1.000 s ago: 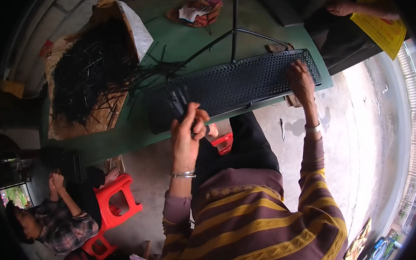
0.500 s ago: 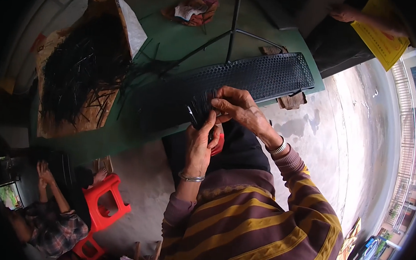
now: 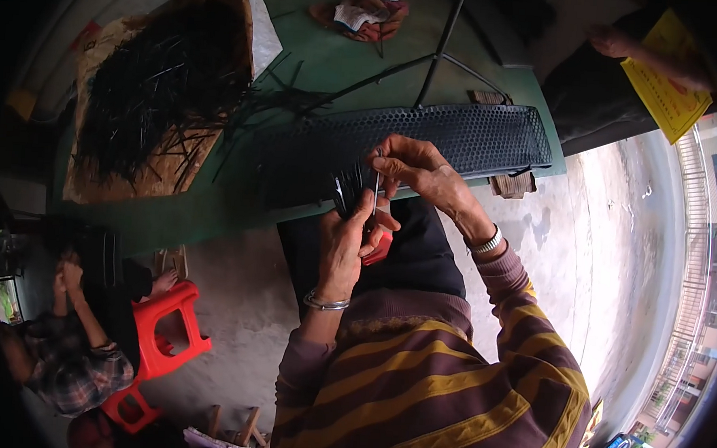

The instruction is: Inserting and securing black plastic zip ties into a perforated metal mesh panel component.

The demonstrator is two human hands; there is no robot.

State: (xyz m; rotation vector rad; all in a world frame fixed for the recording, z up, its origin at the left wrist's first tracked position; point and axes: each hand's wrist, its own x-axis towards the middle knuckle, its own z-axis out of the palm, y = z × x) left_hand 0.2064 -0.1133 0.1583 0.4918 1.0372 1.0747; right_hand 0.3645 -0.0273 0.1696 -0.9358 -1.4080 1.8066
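My left hand (image 3: pixel 341 251) is closed round a small bundle of thin black strips (image 3: pixel 349 189), which fan upward out of the fist. Something red shows just below those fingers. At the bundle's top right, my right hand (image 3: pixel 427 175) pinches the upper end of one thin strip (image 3: pixel 377 184), which stands upright beside the others. Both hands are in front of a long black perforated metal panel (image 3: pixel 492 142) lying at the edge of the green table (image 3: pixel 163 232). To the left, a large heap of similar black strips (image 3: pixel 167 92) lies on a brown sheet (image 3: pixel 93 179).
Thin metal rods (image 3: pixel 442 50) rise from behind the panel. Brown blocks (image 3: pixel 513 186) lie by its right end. A reddish bundle with cloth (image 3: pixel 365 15) sits farther back. Red stools (image 3: pixel 190 341) and a seated person (image 3: pixel 76 359) are at left; another person's hand (image 3: pixel 611 41) is upper right, near a yellow sheet (image 3: pixel 665 90).
My right fingers have parted slightly from the bundle, and a single strip now shows between the two hands. My left hand keeps its grip. The whole view has shifted a little.
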